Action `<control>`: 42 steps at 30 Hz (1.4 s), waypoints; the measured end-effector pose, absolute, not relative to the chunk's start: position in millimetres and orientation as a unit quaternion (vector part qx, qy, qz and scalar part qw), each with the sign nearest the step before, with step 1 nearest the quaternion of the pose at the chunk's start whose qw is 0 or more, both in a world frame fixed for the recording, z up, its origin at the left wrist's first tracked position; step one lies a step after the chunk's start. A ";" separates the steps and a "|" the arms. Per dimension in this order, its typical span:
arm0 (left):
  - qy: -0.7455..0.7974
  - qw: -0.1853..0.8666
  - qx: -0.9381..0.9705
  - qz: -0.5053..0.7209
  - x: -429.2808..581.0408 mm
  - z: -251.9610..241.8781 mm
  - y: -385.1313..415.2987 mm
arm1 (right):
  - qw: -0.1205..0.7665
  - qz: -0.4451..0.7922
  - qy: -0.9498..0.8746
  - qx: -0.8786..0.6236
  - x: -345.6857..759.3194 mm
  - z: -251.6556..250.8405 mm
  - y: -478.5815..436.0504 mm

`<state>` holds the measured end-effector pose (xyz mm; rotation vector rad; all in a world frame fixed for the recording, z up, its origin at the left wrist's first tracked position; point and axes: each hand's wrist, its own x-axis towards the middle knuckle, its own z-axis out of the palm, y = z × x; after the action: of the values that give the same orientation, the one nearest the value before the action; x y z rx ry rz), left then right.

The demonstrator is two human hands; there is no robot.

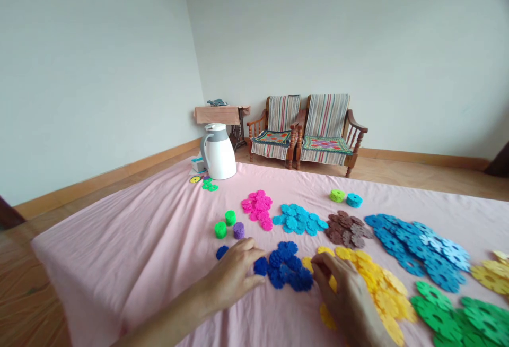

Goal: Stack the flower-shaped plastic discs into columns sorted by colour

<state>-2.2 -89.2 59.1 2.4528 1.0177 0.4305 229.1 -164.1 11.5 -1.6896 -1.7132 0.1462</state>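
My left hand [234, 272] has its thumb and fingers closed around a dark blue snowflake disc [260, 266], at the left edge of a pile of dark blue snowflake discs [287, 267]. Another dark blue disc [221, 252] lies behind that wrist, partly covered. My right hand [344, 291] is pinched between the dark blue pile and a heap of yellow snowflake discs [369, 278]; a yellow disc [307, 263] is by its fingertips, but what they hold is hidden. Two green disc stacks [220, 230] and a purple stack [238, 230] stand beyond my left hand.
Pink discs [257, 208], light blue discs [300, 219], brown discs [345, 229], larger blue discs [413, 246] and green discs [469, 315] lie in piles on the pink cloth [151, 262]. A white jug [220, 156] stands at the far edge. Two wooden chairs [326, 137] are beyond.
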 end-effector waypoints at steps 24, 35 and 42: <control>0.484 0.147 0.842 0.189 -73.7 56.8 -54.5 | 0.368 0.063 -0.676 -0.635 227.0 5.6 -161.8; 0.492 0.190 0.834 0.159 -73.8 52.1 -58.4 | 0.377 0.051 -0.678 -0.629 227.8 2.8 -160.9; 0.488 0.177 0.842 0.148 -52.4 53.3 -66.3 | 0.375 0.045 -0.676 -0.633 226.3 4.5 -160.2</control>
<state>-52.4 -66.3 53.3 2.3833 1.3797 0.4181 226.3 -160.2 4.5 -1.6193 -1.7305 0.1139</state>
